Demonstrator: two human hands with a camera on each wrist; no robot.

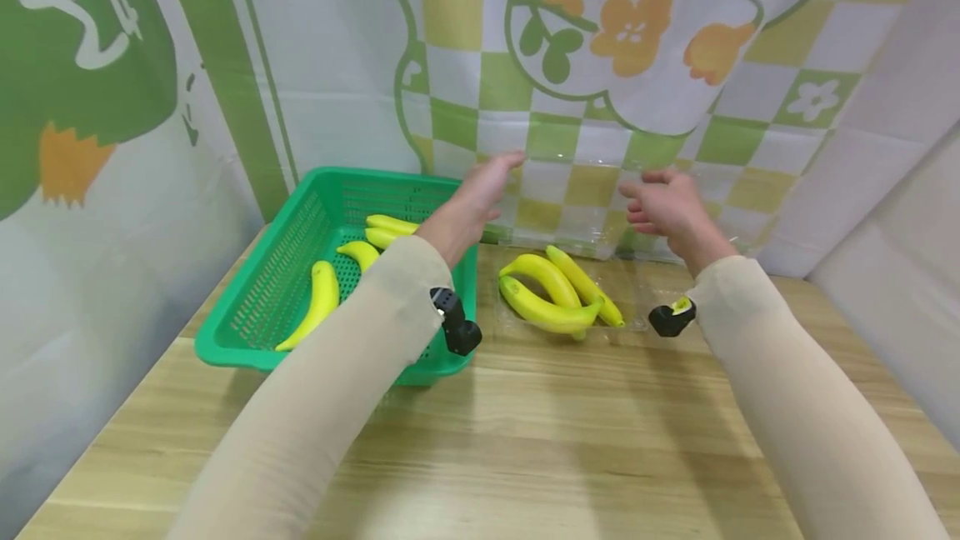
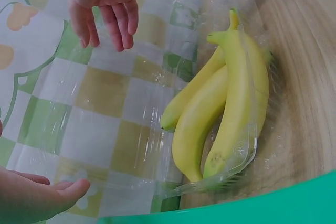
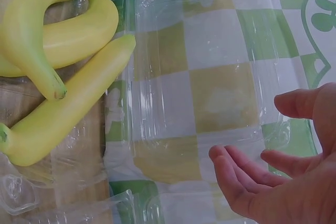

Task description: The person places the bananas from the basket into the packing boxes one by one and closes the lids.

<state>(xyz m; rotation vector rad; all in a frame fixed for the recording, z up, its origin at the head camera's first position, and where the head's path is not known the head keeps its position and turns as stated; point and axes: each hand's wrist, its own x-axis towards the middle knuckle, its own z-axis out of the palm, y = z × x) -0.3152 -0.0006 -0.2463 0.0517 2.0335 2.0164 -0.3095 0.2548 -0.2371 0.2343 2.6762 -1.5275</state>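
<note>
Left hand (image 1: 477, 205): fingers extending towards one o'clock, parted from the thumb, gripping nothing. Right hand (image 1: 666, 208): fingers pointing towards nine o'clock, loosely bent and spread, likewise gripping nothing. Between the two, a clear hinged lid (image 3: 220, 95) is standing upright, lying at three o'clock from the left hand and nine from the right; whether any fingertip is touching its edge, one cannot tell.

Clear plastic container (image 1: 633, 298), one: sitting below the lid, at about four o'clock from the left hand and eight from the right, well apart from both sets of fingers. It is transparent, thin-walled and glossy with reflections.

Contents, three bananas (image 1: 546, 307): yellow, smooth, greenish at the tips; two are curving, one straighter piece is lying at their two o'clock. The front one is showing a brownish mark near one end.

Green basket (image 1: 232, 354), one: standing at eight o'clock from the left hand, perforated, holding further bananas (image 1: 321, 298).

Support: wood-grained desk (image 1: 510, 448). Backing: printed cloth (image 1: 450, 15) hanging at twelve o'clock, checked green, yellow and white.
</note>
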